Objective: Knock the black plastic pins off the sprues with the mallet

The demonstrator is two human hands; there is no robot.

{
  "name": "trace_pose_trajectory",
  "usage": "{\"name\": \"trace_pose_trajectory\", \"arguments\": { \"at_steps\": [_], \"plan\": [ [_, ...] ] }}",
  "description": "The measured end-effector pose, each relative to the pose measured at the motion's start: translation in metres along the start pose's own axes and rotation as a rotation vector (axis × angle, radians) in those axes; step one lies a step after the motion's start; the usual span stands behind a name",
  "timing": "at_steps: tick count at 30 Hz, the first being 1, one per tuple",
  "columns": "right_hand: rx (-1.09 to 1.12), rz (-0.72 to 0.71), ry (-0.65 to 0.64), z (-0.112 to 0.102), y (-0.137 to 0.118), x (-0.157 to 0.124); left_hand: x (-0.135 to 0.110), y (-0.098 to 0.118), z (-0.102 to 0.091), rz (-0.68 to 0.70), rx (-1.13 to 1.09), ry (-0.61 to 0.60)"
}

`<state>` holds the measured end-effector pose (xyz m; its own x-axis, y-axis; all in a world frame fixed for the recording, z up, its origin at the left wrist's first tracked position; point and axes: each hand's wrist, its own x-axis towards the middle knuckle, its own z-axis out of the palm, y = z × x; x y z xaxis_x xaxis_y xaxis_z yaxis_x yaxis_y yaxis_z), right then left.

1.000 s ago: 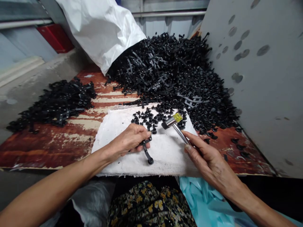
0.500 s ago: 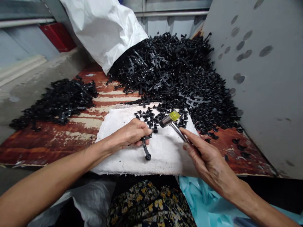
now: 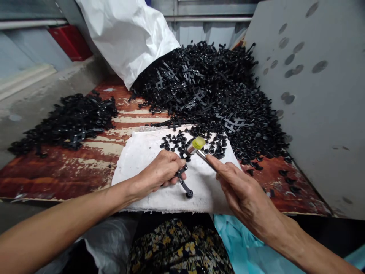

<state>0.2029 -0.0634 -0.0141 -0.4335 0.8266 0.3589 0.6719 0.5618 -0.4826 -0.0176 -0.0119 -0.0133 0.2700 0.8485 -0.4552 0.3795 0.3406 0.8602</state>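
My left hand (image 3: 165,169) is closed on a black plastic arm-shaped part (image 3: 185,186), whose round end points toward me over the white cloth (image 3: 137,156). In my right hand (image 3: 242,186) is a small mallet (image 3: 196,146) with a metal body, a yellow face and a dark face, gripped by its metal handle. The mallet's dark face is down close to the upper end of the black part, beside my left fingers; whether they touch I cannot tell. Several small black round pieces (image 3: 176,140) lie scattered on the cloth just beyond.
A large heap of black plastic parts (image 3: 211,83) rises at the back under a white sack (image 3: 128,34). Another black pile (image 3: 68,118) lies at left on the worn red-brown tabletop (image 3: 57,171). A grey panel (image 3: 313,106) bounds the right side.
The mallet has come down and left toward my left hand. My left hand has shifted slightly right, and the black part's round end has swung to the right.
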Motion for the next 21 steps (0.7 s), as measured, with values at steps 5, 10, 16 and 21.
{"name": "trace_pose_trajectory", "arguments": {
  "at_steps": [5, 10, 16, 21],
  "plan": [
    [-0.032, -0.044, 0.085, -0.0006, -0.0020, -0.0003, 0.0024, -0.0065, 0.0011, 0.014, -0.021, 0.006],
    [-0.058, -0.051, 0.024, -0.0017, -0.0015, -0.0019, 0.0031, -0.0075, 0.0002, 0.017, -0.036, 0.003],
    [-0.081, -0.072, 0.023, -0.0017, -0.0021, -0.0010, 0.0018, -0.0069, 0.0014, 0.004, -0.058, 0.007],
    [-0.037, -0.053, 0.102, -0.0020, -0.0003, -0.0008, 0.0016, -0.0025, 0.0022, -0.014, -0.057, 0.001]
  ]
}}
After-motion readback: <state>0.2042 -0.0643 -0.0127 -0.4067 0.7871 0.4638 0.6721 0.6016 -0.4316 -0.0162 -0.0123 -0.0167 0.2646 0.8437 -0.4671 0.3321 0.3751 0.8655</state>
